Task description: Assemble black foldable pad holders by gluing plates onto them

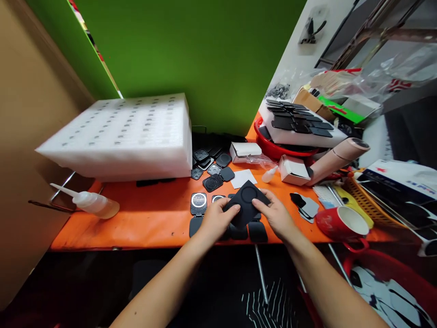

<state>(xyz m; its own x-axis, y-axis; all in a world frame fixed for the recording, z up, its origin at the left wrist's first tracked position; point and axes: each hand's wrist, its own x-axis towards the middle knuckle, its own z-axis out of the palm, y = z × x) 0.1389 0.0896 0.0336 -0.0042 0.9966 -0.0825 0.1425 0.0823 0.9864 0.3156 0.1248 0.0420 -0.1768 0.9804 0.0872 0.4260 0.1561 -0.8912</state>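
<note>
A flat black piece [244,210] with a round raised ring is held between both hands above the orange tabletop [146,214]. My left hand [218,218] grips its left edge, thumb on top. On its right side, my right hand [273,209] pinches it the same way. Beneath and around the hands lie several hinged black pieces, one with a silver ring [198,200] at the left. Behind them are a loose pile of black parts [213,169] and a white paper square [243,178].
White foam blocks [143,150] stand at the back left, near a squeeze bottle [95,205]. To the right are a small white box [294,170], a pink tumbler [337,159], a red mug [341,222], an orange basket [370,200] and a red basin [283,149] under foam.
</note>
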